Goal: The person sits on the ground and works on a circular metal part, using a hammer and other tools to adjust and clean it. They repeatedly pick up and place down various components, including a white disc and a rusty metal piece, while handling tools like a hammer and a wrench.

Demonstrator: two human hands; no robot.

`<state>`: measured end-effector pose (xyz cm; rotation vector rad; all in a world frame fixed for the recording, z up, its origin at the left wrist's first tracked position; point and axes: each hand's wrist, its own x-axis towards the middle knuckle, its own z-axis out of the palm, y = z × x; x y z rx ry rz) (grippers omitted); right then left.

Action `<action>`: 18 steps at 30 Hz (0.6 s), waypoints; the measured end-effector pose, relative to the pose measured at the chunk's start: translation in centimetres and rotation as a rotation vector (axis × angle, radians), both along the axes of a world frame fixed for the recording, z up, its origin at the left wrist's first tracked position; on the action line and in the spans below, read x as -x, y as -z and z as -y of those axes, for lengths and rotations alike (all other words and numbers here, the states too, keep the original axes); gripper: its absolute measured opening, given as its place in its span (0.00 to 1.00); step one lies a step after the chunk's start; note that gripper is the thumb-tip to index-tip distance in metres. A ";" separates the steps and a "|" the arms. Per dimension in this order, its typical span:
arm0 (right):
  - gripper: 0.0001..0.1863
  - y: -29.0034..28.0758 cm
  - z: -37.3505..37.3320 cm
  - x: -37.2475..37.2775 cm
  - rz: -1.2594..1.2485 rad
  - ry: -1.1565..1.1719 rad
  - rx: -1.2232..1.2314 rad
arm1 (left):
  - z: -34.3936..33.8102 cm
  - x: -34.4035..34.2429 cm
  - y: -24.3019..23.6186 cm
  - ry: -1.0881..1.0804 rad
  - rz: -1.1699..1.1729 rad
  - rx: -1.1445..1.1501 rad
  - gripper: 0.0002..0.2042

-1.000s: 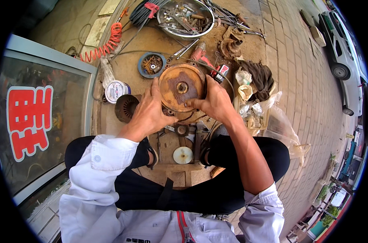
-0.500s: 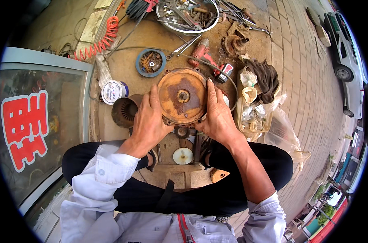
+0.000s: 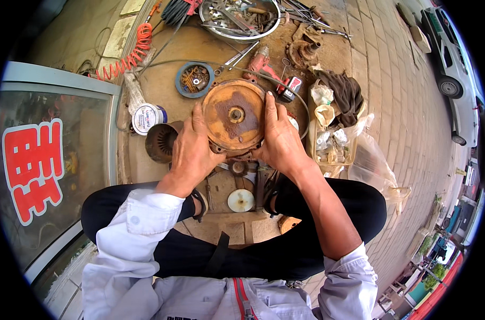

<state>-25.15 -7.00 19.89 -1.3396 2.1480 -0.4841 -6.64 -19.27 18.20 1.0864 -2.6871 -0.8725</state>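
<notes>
A rusty, round metal housing with a hub and shaft end at its centre is held between my two hands. My left hand closes on its left rim, and my right hand grips the right rim with fingers stretched along the side. Most of the housing's underside is hidden. Below it, between my feet, sits a round toothed or bristled metal part, partly covered. Closer to me lies a white disc.
Beyond the housing are a blue-rimmed bowl of bolts, a red cordless power tool and a metal basin of tools. A hollow cylinder and a white tub stand left; a tray with rags sits right.
Both hands have carried the housing slightly away from me and a little to the left. My grip looks the same, and the whole view has shifted slightly.
</notes>
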 end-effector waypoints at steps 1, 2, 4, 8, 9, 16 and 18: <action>0.73 -0.1 0.1 0.0 0.005 -0.006 -0.006 | 0.1 -0.3 0.1 0.004 -0.007 0.038 0.59; 0.72 0.0 0.1 0.2 0.004 -0.001 0.015 | 0.0 -0.2 0.2 0.003 -0.017 0.033 0.59; 0.71 0.6 -0.1 0.5 0.000 0.009 0.053 | 0.0 0.1 0.4 0.000 -0.038 0.019 0.58; 0.69 1.5 -0.3 -0.7 -0.109 0.060 0.048 | 0.5 0.1 0.9 0.016 -0.058 -0.007 0.57; 0.69 1.7 -0.3 -0.3 -0.087 0.036 0.065 | 0.3 0.0 1.0 0.002 -0.045 0.004 0.57; 0.69 1.8 -0.4 -0.5 -0.075 0.063 0.055 | -0.3 -0.5 1.1 0.029 -0.058 0.055 0.58; 0.69 1.7 -0.7 -0.9 -0.059 0.073 0.031 | -0.4 -0.8 1.8 0.035 -0.076 0.042 0.59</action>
